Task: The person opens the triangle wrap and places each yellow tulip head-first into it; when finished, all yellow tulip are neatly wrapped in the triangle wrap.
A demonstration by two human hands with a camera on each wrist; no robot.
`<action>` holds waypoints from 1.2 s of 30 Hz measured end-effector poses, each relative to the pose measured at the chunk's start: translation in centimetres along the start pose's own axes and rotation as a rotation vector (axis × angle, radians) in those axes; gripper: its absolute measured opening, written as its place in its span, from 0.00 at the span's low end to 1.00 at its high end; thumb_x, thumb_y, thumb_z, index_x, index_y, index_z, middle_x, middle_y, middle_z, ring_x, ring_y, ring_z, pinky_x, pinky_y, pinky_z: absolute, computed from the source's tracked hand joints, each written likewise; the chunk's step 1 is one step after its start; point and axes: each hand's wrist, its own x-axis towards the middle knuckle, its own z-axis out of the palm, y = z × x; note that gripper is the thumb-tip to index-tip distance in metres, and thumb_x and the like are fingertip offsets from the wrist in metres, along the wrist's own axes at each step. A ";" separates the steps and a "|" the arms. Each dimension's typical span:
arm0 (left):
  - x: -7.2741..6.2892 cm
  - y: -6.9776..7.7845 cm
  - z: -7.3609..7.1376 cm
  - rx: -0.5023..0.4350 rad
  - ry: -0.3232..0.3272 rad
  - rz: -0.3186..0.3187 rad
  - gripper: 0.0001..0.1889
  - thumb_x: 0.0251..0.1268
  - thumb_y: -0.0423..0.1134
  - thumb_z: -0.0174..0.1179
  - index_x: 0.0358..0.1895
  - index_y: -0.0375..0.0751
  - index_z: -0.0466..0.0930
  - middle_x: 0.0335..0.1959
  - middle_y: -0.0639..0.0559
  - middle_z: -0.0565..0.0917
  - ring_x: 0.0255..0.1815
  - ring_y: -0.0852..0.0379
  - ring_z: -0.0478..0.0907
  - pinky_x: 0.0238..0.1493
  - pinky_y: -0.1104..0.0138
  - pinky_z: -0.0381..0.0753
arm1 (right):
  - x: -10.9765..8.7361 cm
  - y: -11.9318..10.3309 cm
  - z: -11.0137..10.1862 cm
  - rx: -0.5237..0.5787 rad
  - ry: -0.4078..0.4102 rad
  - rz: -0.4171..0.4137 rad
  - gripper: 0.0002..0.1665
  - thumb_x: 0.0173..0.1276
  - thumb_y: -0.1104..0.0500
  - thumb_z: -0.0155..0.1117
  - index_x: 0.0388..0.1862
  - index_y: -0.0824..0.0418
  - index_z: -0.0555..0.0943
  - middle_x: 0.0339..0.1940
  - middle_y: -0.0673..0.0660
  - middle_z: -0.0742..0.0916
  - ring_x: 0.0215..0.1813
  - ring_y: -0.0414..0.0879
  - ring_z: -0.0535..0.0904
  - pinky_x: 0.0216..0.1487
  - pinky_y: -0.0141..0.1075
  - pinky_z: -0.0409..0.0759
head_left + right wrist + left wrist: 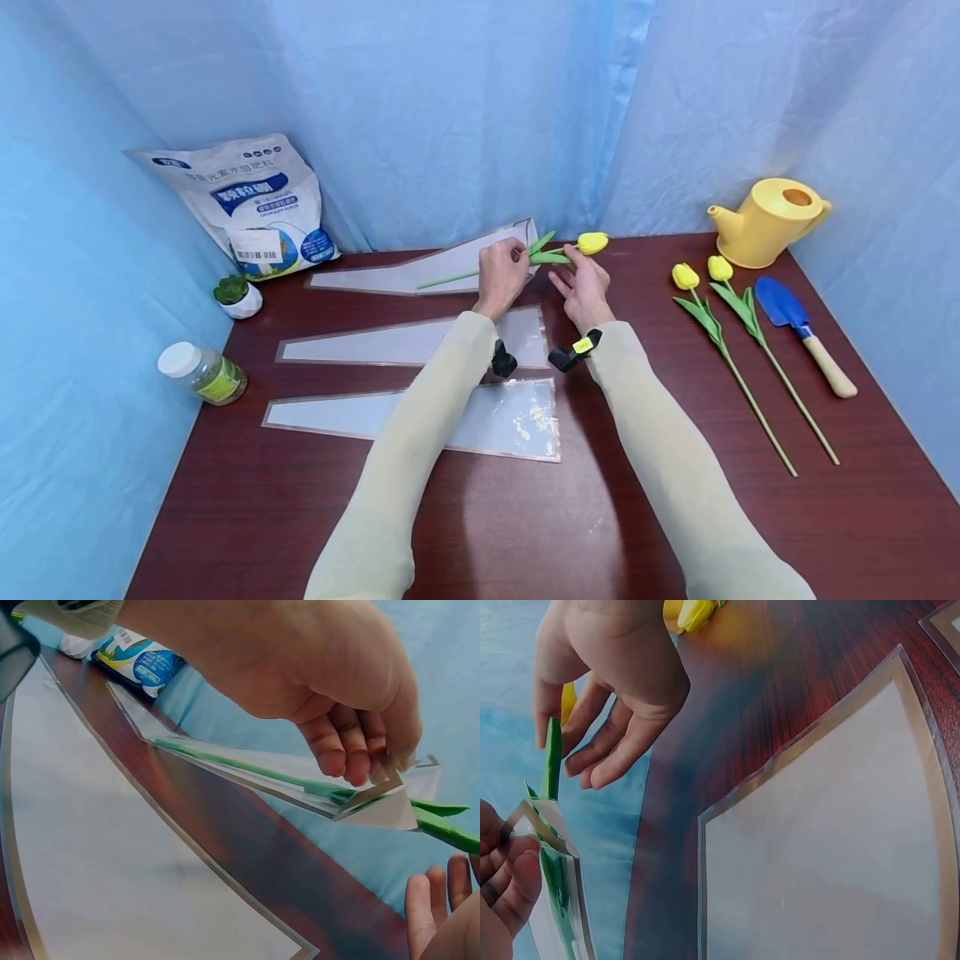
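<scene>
"Tulip [550, 258] between the hands, at 12 o'clock on the table [525, 533]: how will it handle?"

"Light, I'd judge. Its stem looks fairly stiff with a little bend; the bloom and leaves are probably softer and could crease. Best hold is the stem, just under the bloom."

"What about the tapered sheet [457, 260] it lies along?"

"Likely springy and slick, so a fold could slip free. Edges are the place to take it: the left hand [501, 277] has its fingers pinching a folded corner beside the leaves."

"Right hand [587, 290]?"

"By the stem, close under the bloom, lower fingers loose. Whether it pinches the stem, I can't tell."

"Now count."

"Three tulips: this one and two loose tulips [705, 319] at 3 o'clock. Three sheets: the folded one, plus two flat sheets [502, 421] towards 6 o'clock from it. One trowel [783, 304] and one watering can [765, 221] around 2; one bag [255, 208] at 10; one potted succulent [242, 304] and one jar [217, 379] around 9."
</scene>
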 end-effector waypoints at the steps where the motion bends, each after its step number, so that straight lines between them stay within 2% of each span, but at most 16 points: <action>1: 0.0 0.0 0.0 -0.003 0.000 -0.001 0.08 0.65 0.31 0.60 0.34 0.37 0.89 0.28 0.46 0.89 0.30 0.53 0.83 0.36 0.67 0.81 | 0.0 0.1 0.0 -0.002 0.002 -0.001 0.04 0.64 0.57 0.72 0.37 0.53 0.85 0.32 0.48 0.89 0.40 0.44 0.86 0.64 0.43 0.82; 3: 0.0 0.1 0.1 -0.006 -0.002 -0.001 0.07 0.65 0.31 0.60 0.34 0.37 0.89 0.28 0.46 0.89 0.30 0.54 0.83 0.36 0.68 0.81 | 0.0 0.2 0.1 -0.007 0.000 -0.004 0.04 0.64 0.57 0.72 0.37 0.53 0.85 0.32 0.48 0.89 0.40 0.44 0.87 0.61 0.42 0.84; 7: 0.0 0.3 0.0 -0.010 -0.002 0.010 0.07 0.65 0.31 0.60 0.34 0.37 0.89 0.28 0.46 0.89 0.29 0.54 0.82 0.34 0.69 0.79 | -0.1 0.6 0.3 -0.019 -0.024 -0.013 0.04 0.64 0.57 0.72 0.37 0.53 0.86 0.31 0.47 0.89 0.39 0.43 0.87 0.50 0.38 0.88; 11: 0.0 0.5 0.0 -0.017 0.004 0.031 0.08 0.65 0.31 0.59 0.34 0.38 0.89 0.27 0.47 0.89 0.28 0.54 0.83 0.33 0.69 0.80 | -0.2 1.1 0.6 -0.032 -0.052 -0.030 0.02 0.65 0.58 0.71 0.35 0.53 0.85 0.29 0.47 0.90 0.39 0.42 0.87 0.41 0.34 0.88; 16: -0.1 0.7 0.0 -0.025 0.000 0.030 0.08 0.66 0.32 0.59 0.35 0.38 0.89 0.28 0.47 0.89 0.28 0.54 0.83 0.32 0.68 0.80 | -0.5 1.6 0.8 -0.044 -0.060 -0.047 0.03 0.66 0.57 0.71 0.33 0.53 0.85 0.29 0.46 0.89 0.40 0.42 0.86 0.39 0.33 0.87; 22: -0.2 1.0 0.0 -0.039 -0.010 0.021 0.08 0.66 0.32 0.59 0.36 0.37 0.88 0.28 0.46 0.89 0.28 0.54 0.83 0.32 0.68 0.80 | -0.8 2.0 1.0 -0.056 -0.076 -0.066 0.04 0.66 0.57 0.70 0.37 0.55 0.86 0.30 0.47 0.90 0.42 0.42 0.87 0.39 0.32 0.87; 26: -0.3 1.1 0.0 -0.047 -0.026 0.013 0.07 0.67 0.32 0.59 0.37 0.37 0.88 0.30 0.45 0.89 0.29 0.53 0.84 0.32 0.68 0.80 | -0.9 2.2 1.1 -0.064 -0.089 -0.082 0.05 0.67 0.57 0.70 0.39 0.56 0.86 0.30 0.48 0.90 0.38 0.40 0.88 0.36 0.31 0.87; 30: -0.3 0.9 0.1 -0.082 -0.048 0.000 0.08 0.69 0.36 0.60 0.39 0.37 0.88 0.30 0.45 0.89 0.28 0.54 0.83 0.30 0.71 0.76 | -0.8 2.3 1.1 -0.045 -0.100 -0.078 0.03 0.67 0.57 0.70 0.37 0.56 0.86 0.29 0.48 0.91 0.34 0.39 0.89 0.32 0.30 0.86; 34: 0.0 0.2 -0.1 -0.122 -0.046 0.008 0.11 0.72 0.40 0.59 0.38 0.38 0.89 0.28 0.44 0.88 0.25 0.55 0.80 0.27 0.73 0.71 | -0.6 2.3 1.0 -0.020 -0.098 -0.066 0.03 0.67 0.58 0.69 0.36 0.56 0.87 0.27 0.48 0.90 0.29 0.38 0.87 0.28 0.30 0.83; 36: 0.2 -0.2 -0.3 -0.117 -0.036 0.011 0.12 0.72 0.40 0.58 0.38 0.38 0.89 0.28 0.44 0.89 0.25 0.56 0.79 0.28 0.73 0.72 | -0.6 2.3 1.0 -0.012 -0.093 -0.063 0.03 0.67 0.59 0.70 0.36 0.57 0.86 0.27 0.48 0.90 0.28 0.39 0.87 0.26 0.30 0.82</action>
